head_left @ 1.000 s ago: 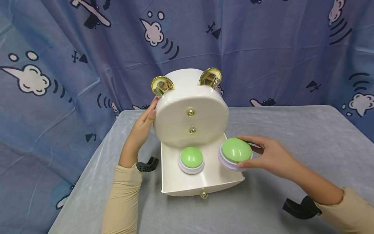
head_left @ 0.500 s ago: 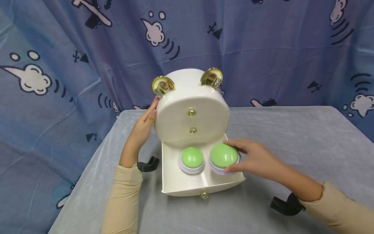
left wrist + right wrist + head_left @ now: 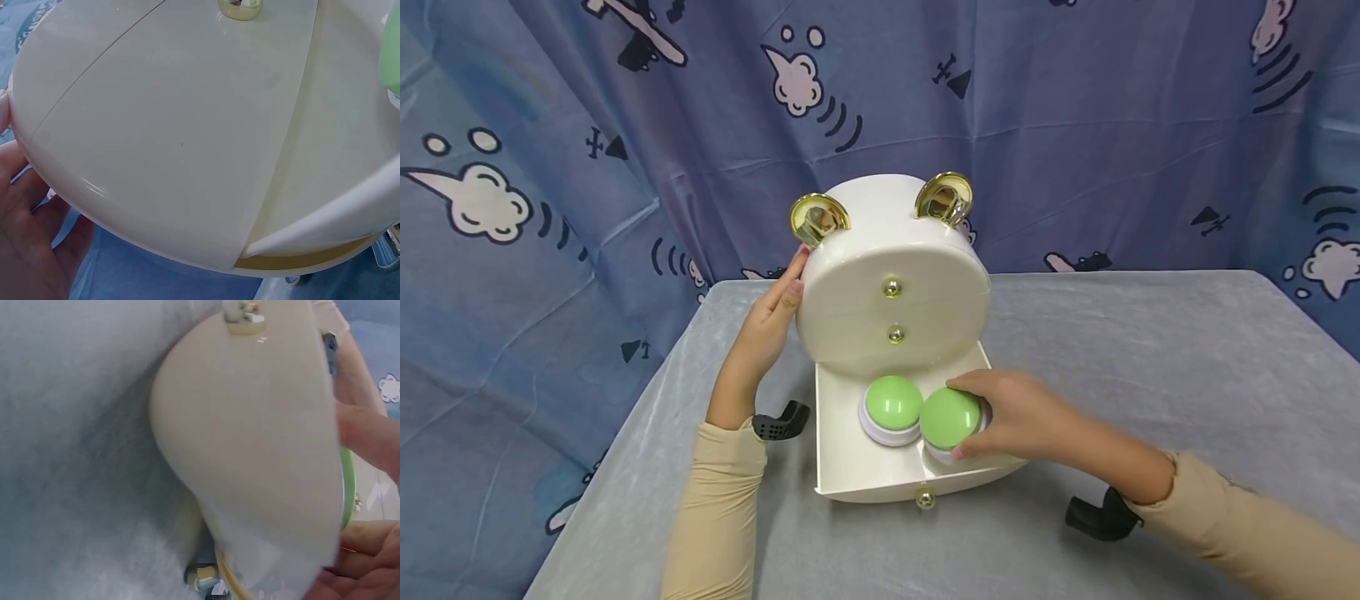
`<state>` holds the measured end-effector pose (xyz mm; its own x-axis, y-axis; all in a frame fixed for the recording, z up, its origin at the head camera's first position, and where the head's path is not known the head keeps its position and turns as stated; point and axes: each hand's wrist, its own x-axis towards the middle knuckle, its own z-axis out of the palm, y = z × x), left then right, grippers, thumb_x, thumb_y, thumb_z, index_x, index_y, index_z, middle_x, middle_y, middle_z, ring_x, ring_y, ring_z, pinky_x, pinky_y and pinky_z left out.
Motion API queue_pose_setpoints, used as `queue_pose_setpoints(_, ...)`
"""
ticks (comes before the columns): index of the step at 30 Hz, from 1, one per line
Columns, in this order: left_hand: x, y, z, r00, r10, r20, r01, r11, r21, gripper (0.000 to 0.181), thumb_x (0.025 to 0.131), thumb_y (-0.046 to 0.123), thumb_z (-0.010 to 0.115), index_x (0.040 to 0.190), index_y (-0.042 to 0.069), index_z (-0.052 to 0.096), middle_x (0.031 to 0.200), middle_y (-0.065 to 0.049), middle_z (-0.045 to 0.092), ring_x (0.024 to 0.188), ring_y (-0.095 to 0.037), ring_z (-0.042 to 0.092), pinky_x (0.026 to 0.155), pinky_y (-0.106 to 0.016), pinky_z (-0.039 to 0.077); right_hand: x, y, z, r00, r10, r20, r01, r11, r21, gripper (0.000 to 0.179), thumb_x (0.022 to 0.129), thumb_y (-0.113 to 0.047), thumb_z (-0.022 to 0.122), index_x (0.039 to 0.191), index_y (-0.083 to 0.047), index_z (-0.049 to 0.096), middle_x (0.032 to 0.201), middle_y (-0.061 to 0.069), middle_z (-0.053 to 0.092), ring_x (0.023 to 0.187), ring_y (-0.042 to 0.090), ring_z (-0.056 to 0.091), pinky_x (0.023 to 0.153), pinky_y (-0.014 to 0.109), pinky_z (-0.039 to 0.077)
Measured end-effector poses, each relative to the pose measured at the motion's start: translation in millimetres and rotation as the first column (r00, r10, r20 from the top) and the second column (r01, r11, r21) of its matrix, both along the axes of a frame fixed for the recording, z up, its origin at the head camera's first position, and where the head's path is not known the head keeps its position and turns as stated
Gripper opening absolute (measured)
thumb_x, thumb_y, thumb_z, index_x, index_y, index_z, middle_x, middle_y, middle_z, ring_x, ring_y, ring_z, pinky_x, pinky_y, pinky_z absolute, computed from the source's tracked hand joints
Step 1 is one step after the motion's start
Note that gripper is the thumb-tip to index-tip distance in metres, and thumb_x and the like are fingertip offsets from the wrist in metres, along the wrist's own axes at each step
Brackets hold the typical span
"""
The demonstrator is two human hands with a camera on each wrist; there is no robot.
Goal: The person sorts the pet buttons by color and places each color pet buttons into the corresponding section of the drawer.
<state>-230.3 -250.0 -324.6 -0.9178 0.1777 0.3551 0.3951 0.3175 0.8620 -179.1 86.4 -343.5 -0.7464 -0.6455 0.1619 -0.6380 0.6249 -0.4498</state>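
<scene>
A white storage box (image 3: 887,225) with two gold ears stands on the table, its lowest drawer (image 3: 842,471) pulled out. Inside the drawer sits one green domed button (image 3: 892,402) on a pale base. My right hand (image 3: 1026,417) grips a second green domed button (image 3: 947,417) by its sides, thumb at the front and fingers behind, right beside the first and tilted. The right wrist view shows only its green edge (image 3: 349,487) past the drawer front (image 3: 256,444). With fingers extended, my left hand (image 3: 758,337) rests against the box's left side.
Gold knobs (image 3: 892,287) mark the two upper drawers, which are closed; another knob (image 3: 925,498) is on the open drawer's front. A grey cloth covers the table (image 3: 1150,358). Behind hangs a blue patterned curtain (image 3: 1075,150).
My right hand has carried the second button leftward and toward me, from the drawer's right edge to beside the first button. The left hand has stayed on the box.
</scene>
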Motion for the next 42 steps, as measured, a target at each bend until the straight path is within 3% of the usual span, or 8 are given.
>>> queue_pose_setpoints(12, -0.7, 0.6, 1.0, 1.0, 0.006, -0.007, -0.006, 1.0, 0.0, 0.054, 0.108, 0.042, 0.033, 0.157, 0.02, 0.029, 0.166, 0.01, 0.02, 0.153, -0.007, 0.016, 0.128, -0.036, 0.014, -4.7, -10.8, -9.2, 0.997, 0.064, -0.051, -0.061, 0.996, 0.059, 0.074, 0.062, -0.033, 0.094, 0.121, 0.002, 0.067, 0.118, 0.011, 0.071, 0.107, 0.028, 0.066, 0.092, 0.044, 0.056)
queue_pose_setpoints(22, 0.1, 0.7, 0.3, 1.0, 0.006, -0.003, -0.006, 1.0, 0.011, 0.055, 0.108, 0.042, 0.034, 0.157, 0.019, 0.029, 0.166, 0.011, 0.021, 0.153, -0.006, 0.017, 0.128, -0.035, 0.014, -8.3, -10.7, -13.2, 0.996, 0.084, -0.022, -0.082, 0.995, 0.057, 0.073, 0.06, -0.03, 0.095, 0.119, 0.002, 0.067, 0.117, 0.011, 0.071, 0.106, 0.026, 0.067, 0.092, 0.042, 0.056)
queue_pose_setpoints(25, -0.2, 1.1, -0.3, 1.0, 0.003, 0.0, -0.003, 1.0, 0.016, 0.055, 0.108, 0.042, 0.034, 0.157, 0.019, 0.029, 0.166, 0.011, 0.021, 0.153, -0.006, 0.017, 0.128, -0.035, 0.014, -8.1, -8.8, -11.5, 0.997, 0.076, 0.021, -0.077, 0.996, 0.035, 0.077, 0.06, -0.031, 0.095, 0.122, 0.004, 0.066, 0.121, 0.014, 0.07, 0.108, 0.03, 0.067, 0.094, 0.045, 0.055)
queue_pose_setpoints(29, -0.1, 1.9, -1.0, 1.0, -0.003, 0.003, 0.003, 1.0, 0.025, 0.055, 0.108, 0.041, 0.034, 0.157, 0.018, 0.029, 0.166, 0.01, 0.021, 0.153, -0.007, 0.016, 0.128, -0.035, 0.014, -1.5, -4.4, -0.9, 0.985, 0.026, 0.17, -0.011, 0.996, -0.089, 0.076, 0.066, -0.031, 0.092, 0.127, 0.004, 0.063, 0.126, 0.019, 0.068, 0.113, 0.04, 0.066, 0.097, 0.048, 0.054)
queue_pose_setpoints(32, 0.4, 2.0, -1.1, 1.0, -0.001, 0.002, 0.001, 1.0, 0.024, 0.055, 0.108, 0.041, 0.035, 0.157, 0.018, 0.029, 0.166, 0.01, 0.021, 0.153, -0.007, 0.017, 0.128, -0.035, 0.014, 9.8, 0.7, 9.0, 0.958, 0.021, 0.285, 0.049, 0.97, -0.236, 0.063, 0.072, -0.027, 0.089, 0.124, 0.001, 0.067, 0.124, 0.019, 0.069, 0.114, 0.038, 0.066, 0.097, 0.043, 0.055)
queue_pose_setpoints(35, 0.9, 2.0, -0.8, 1.0, 0.001, 0.0, -0.001, 1.0, 0.019, 0.055, 0.108, 0.041, 0.034, 0.157, 0.018, 0.029, 0.166, 0.01, 0.021, 0.153, -0.007, 0.017, 0.128, -0.035, 0.014, 25.5, 7.6, 14.0, 0.917, 0.09, 0.389, 0.072, 0.921, -0.383, 0.051, 0.077, -0.023, 0.086, 0.119, 0.002, 0.07, 0.12, 0.019, 0.07, 0.113, 0.028, 0.069, 0.095, 0.035, 0.057)
queue_pose_setpoints(39, 0.9, 2.0, -0.3, 1.0, 0.003, -0.006, -0.003, 1.0, 0.018, 0.054, 0.108, 0.041, 0.034, 0.157, 0.019, 0.029, 0.166, 0.01, 0.021, 0.153, -0.007, 0.017, 0.128, -0.035, 0.014, 46.4, 16.8, 8.8, 0.805, 0.206, 0.556, 0.11, 0.869, -0.482, 0.043, 0.083, -0.018, 0.081, 0.12, 0.001, 0.069, 0.12, 0.019, 0.071, 0.109, 0.013, 0.07, 0.089, 0.026, 0.059)
queue_pose_setpoints(42, 0.6, 2.0, -0.4, 1.0, 0.005, -0.005, -0.005, 1.0, 0.021, 0.054, 0.108, 0.04, 0.034, 0.157, 0.019, 0.03, 0.166, 0.01, 0.021, 0.153, -0.007, 0.017, 0.128, -0.035, 0.014, 56.8, 22.9, -3.3, 0.709, 0.283, 0.645, 0.12, 0.854, -0.506, 0.041, 0.087, -0.013, 0.077, 0.123, 0.004, 0.067, 0.121, 0.023, 0.07, 0.107, 0.007, 0.07, 0.087, 0.022, 0.058)
